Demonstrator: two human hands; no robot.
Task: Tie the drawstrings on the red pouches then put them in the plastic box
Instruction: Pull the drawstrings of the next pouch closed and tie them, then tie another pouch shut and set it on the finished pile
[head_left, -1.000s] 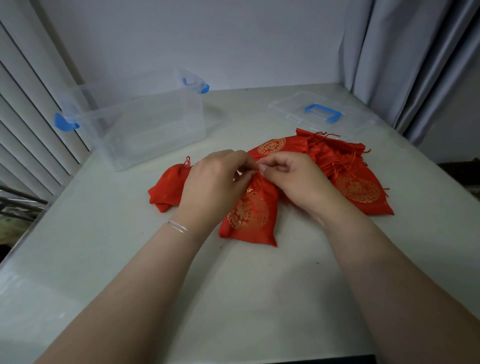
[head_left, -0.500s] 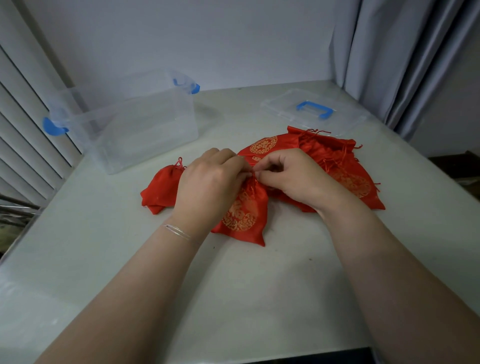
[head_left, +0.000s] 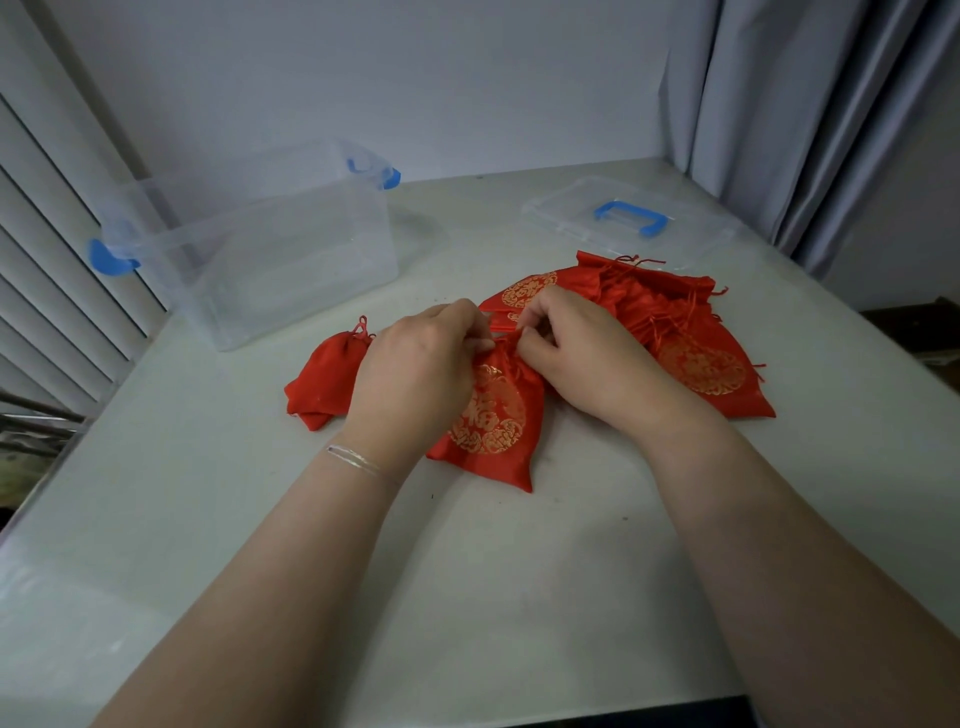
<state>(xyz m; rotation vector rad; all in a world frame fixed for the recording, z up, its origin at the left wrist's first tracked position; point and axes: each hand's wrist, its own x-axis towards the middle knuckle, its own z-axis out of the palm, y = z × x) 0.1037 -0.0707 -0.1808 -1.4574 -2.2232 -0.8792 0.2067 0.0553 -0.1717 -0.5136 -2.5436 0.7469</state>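
Head view: we pinch the drawstrings at the gathered neck of a red pouch (head_left: 491, 421) with our left hand (head_left: 415, 379) and right hand (head_left: 582, 364), fingers curled; it lies on the table (head_left: 467, 597), near the plastic box (head_left: 260, 254).

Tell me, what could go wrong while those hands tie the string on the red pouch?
The thin red drawstring is pinched between the left hand and right hand; it might slip loose before the knot holds. Loose strings on the pile of red gold-printed pouches touching the right hand could tangle in. The clear plastic box holds no pouch yet, so the tied red pouch beside it may be forgotten.
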